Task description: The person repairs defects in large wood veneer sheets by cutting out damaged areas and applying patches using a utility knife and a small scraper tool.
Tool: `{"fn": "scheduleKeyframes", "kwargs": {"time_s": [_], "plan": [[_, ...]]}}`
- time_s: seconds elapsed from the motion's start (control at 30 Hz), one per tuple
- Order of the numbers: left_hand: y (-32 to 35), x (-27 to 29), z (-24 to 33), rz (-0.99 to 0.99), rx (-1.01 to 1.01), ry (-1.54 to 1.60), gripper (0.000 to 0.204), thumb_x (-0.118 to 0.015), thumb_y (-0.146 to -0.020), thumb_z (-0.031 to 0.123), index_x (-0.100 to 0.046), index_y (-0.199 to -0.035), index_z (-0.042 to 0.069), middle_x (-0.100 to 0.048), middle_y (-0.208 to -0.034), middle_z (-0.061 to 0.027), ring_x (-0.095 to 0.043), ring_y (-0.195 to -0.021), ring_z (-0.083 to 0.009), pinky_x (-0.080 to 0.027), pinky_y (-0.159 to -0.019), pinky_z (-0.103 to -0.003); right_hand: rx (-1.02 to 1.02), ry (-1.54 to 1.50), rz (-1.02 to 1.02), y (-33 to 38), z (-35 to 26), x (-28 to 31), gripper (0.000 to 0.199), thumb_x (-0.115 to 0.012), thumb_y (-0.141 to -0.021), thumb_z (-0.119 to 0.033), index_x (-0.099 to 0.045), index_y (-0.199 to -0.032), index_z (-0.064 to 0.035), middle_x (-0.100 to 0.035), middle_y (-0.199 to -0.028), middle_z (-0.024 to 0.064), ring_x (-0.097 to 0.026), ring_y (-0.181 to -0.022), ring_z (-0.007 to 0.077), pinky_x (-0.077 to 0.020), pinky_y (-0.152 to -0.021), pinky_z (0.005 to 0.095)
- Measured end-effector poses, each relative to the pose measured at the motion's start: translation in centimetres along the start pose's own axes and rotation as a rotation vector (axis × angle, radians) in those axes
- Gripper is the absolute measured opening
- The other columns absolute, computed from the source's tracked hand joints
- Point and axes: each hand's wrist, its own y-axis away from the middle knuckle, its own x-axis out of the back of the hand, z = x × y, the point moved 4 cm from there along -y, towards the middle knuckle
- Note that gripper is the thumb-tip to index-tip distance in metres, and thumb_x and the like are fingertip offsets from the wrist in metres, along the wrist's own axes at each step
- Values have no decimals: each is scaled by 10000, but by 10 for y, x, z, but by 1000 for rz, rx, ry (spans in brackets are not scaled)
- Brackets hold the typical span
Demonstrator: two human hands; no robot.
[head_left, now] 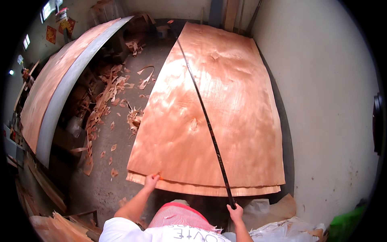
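Note:
My right hand (235, 211) is wrapped round the thick near end of a long, thin black pole (206, 117). The pole slants away to the far left over a large sheet of reddish wood veneer (217, 137), and an orange piece (170, 21) shows at its far tip. At the sheet's near left edge, my left hand (152, 180) is closed, with a small orange thing (160, 177) sticking out of it to the right. What kind of thing that is cannot be made out. Under the top sheet, the edge of another veneer layer (209, 190) juts toward me.
A raised stack of veneer (60, 80) with a pale, curved edge stands on the left. Veneer scraps (107, 101) litter the grey floor between the stacks. A white wall (326, 101) runs along the right. Crumpled plastic sheeting (290, 230) lies near right, beside a green bag (346, 222).

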Motion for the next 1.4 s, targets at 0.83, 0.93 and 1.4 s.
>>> {"fn": "scheduleKeyframes", "kwargs": {"time_s": [0.83, 0.93, 1.4], "plan": [[166, 110, -39, -669, -84, -407, 423, -574, -804, 383, -630, -1044, 38, -666, -945, -109, -632, -871, -245, -481, -774, -338, -633, 883, 89, 456, 102, 113, 399, -619, -761, -474, -647, -830, -82, -643, -742, 149, -616, -722, 358, -474, -623, 452], [185, 72, -6, -871, -62, -226, 419, -551, -834, 421, -630, -1010, 49, -674, -885, -75, -632, -788, -184, -484, -712, -298, -634, 876, 89, 468, 82, 87, 402, -610, -766, -476, -646, -834, -82, -643, -749, 151, -615, -729, 360, -474, -629, 453], [227, -18, 111, -749, 201, 701, 339, -569, -862, 263, -376, -1058, 66, -648, -854, -107, -607, -662, -152, -457, -512, -254, -685, 774, 120, 516, 62, 8, 421, -567, -793, -489, -643, -851, -79, -643, -781, 159, -612, -763, 368, -473, -657, 460]]}}
